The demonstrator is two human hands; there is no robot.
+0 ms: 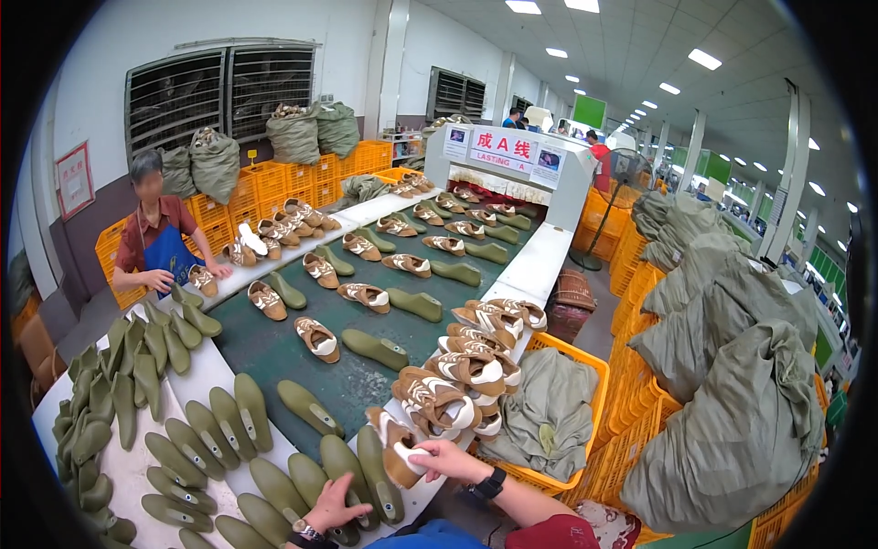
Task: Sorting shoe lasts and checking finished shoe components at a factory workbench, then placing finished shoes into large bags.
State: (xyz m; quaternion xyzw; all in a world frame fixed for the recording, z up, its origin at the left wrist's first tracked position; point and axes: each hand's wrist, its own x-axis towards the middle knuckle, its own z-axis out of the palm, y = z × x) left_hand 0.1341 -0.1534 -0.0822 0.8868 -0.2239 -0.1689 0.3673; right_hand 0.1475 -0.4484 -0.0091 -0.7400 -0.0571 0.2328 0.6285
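Note:
My right hand (450, 460) has its fingers closed on the heel end of a brown and white sneaker (393, 441), which is tilted beside the conveyor's near right corner. With fingers spread, my left hand (335, 505) is over a row of olive green shoe lasts (276, 486) on the white ledge. A longer last (379, 476) lies between the hands, close to the held sneaker. Just beyond my right hand, a heap of similar sneakers (448, 393) is piled along the conveyor's right edge. I cannot tell whether my left palm touches a last.
Sneakers and lasts lie in pairs on the green conveyor belt (274, 352), which runs to a white machine (505, 163). A yellow crate (599, 384) with grey-green cloth stands to the right, near stuffed sacks (732, 412). At left, a co-worker (165, 224) in a blue apron stands by more lasts.

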